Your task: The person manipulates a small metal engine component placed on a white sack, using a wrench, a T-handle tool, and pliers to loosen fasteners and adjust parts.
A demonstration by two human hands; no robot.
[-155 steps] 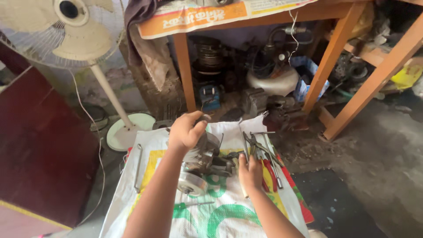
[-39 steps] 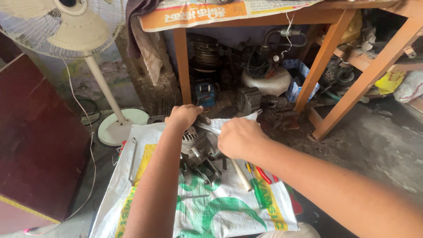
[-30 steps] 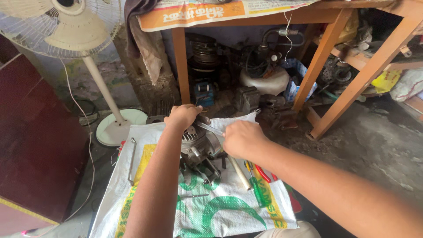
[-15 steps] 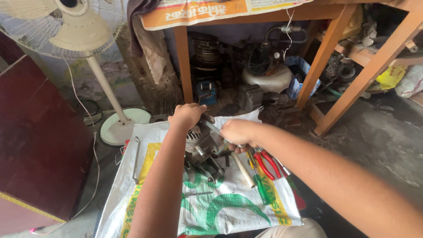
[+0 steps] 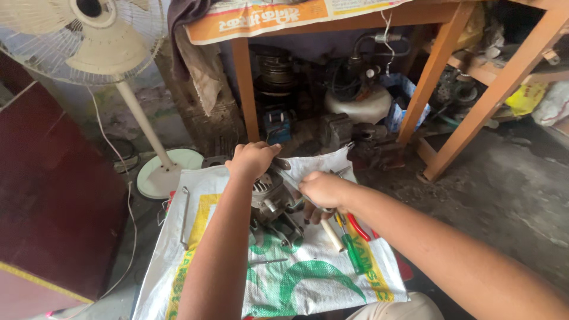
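Note:
A grey metal alternator-like motor part (image 5: 269, 201) stands on a white woven sack (image 5: 296, 278) spread on the floor. My left hand (image 5: 252, 159) grips its top and holds it steady. My right hand (image 5: 323, 189) is closed on a metal tool whose shaft (image 5: 289, 176) reaches to the part's upper side. Beside my right hand lie a green-handled screwdriver (image 5: 354, 252), red-handled pliers (image 5: 358, 227) and a pale-handled tool (image 5: 332, 235).
A long metal rod (image 5: 185, 216) lies on the sack's left side. A white pedestal fan (image 5: 89, 35) stands at left beside a dark red cabinet (image 5: 47, 195). An orange wooden table (image 5: 438, 65) shelters motors, a vice and clutter behind the sack.
My right hand has drawn back slightly toward me along the tool, uncovering the part's top. My left hand stays on the part. The view has shifted a little.

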